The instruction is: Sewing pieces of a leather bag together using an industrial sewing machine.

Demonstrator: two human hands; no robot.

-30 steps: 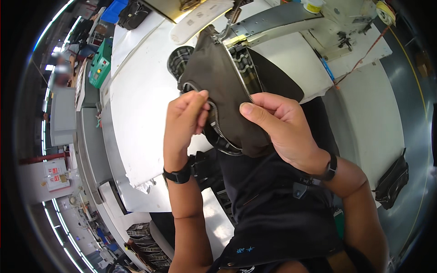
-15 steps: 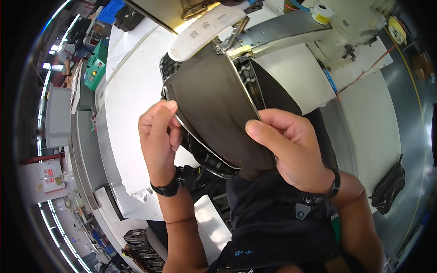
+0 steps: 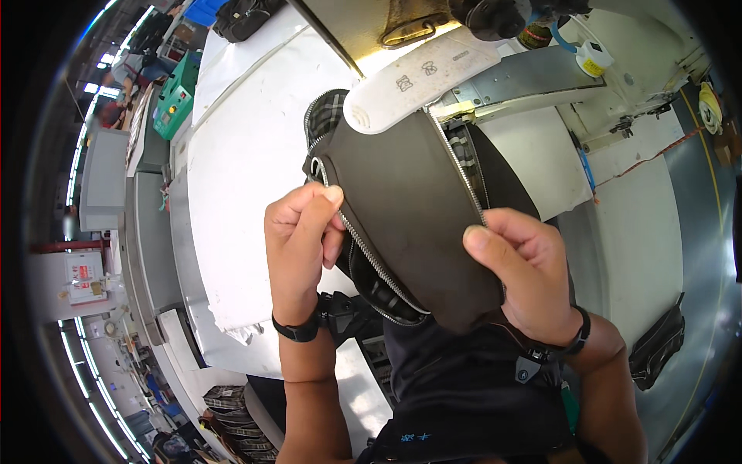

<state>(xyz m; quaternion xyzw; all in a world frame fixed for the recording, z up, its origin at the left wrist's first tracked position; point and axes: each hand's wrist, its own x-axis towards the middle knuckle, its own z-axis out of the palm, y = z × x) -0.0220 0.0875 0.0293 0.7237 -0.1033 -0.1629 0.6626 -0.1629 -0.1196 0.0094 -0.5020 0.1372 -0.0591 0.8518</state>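
A dark brown fabric bag [image 3: 398, 216] with metal zippers and a plaid lining lies stretched between my two hands, its far end under the white rounded arm of a sewing machine [image 3: 429, 77]. My left hand [image 3: 305, 243] pinches the bag's left zippered edge between thumb and fingers. On the right, my right hand [image 3: 525, 267] grips the opposite zippered edge, thumb on top and fingers partly hidden underneath. Plaid lining shows at the openings on both sides. The machine's needle area is hidden behind the white arm.
A white worktable [image 3: 239, 178] extends to the left. Beyond it stands a green box [image 3: 175, 97] with controls. A black bag [image 3: 243, 17] lies at the far edge, and another dark pouch [image 3: 657, 344] at the right. A small white bottle [image 3: 593, 59] sits by the machine.
The whole view has shifted, so the machine, bag and hands appear farther right and lower. Both hands keep their hold on the bag's edges.
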